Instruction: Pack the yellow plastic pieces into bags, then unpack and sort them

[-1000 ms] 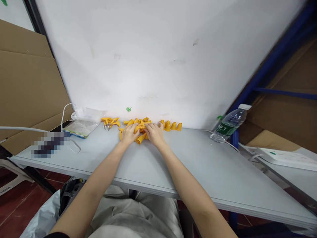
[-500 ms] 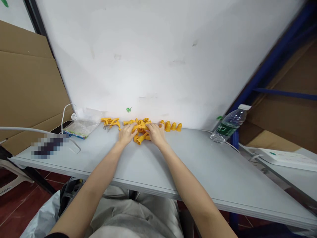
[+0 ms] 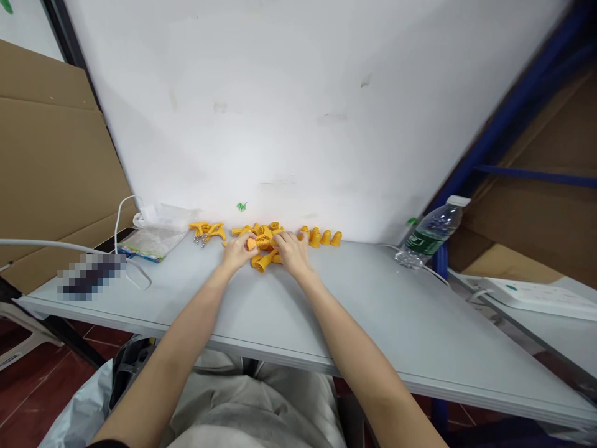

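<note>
Just above a pile of yellow plastic parts, my left hand is closed on a yellow plastic part whose rounded end pokes out by the thumb. My right hand is at the pile's right side, its curled fingertips against yellow plastic; which piece they pinch is partly hidden. To the left lie several yellow hook-shaped parts with small metal pieces beside them. Right of my right hand, several yellow cup-shaped parts stand near the wall.
A clear plastic bag and white cables are at the table's left. A water bottle leans at the right, near a blue metal frame. A white power strip rests beyond it. A white panel rises behind the grey table.
The part in my left hand has turned, so its rounded end now faces me by the thumb. My hands have barely shifted; the other pieces look unmoved.
</note>
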{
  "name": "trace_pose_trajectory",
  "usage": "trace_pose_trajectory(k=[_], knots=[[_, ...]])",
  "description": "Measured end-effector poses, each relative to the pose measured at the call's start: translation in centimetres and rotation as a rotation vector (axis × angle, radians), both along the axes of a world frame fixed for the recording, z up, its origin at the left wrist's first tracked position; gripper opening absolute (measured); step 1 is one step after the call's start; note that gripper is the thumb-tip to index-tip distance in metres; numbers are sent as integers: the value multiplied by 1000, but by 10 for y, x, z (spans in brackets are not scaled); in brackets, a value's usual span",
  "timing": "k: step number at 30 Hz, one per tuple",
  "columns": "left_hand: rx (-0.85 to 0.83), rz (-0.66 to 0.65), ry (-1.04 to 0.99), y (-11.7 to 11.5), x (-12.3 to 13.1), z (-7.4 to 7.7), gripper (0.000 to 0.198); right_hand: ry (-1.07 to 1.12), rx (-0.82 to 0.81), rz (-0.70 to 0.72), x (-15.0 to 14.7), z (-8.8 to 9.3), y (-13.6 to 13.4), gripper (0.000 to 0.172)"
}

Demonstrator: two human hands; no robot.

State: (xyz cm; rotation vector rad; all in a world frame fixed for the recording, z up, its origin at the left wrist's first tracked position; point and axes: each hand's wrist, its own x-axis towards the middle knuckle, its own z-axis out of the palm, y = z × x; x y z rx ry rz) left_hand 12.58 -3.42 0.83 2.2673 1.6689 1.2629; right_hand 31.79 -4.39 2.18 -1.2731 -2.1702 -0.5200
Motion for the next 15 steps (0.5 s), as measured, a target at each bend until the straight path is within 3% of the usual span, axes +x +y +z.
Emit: trace_pose_trajectory(k=[8,15], knots=[[148,1,85,-3,5,0,28,11,-64,113,5,-5,10,35],[79,-2,104,-9,9,6,29,-10,-139,47,3,-1,4,27]])
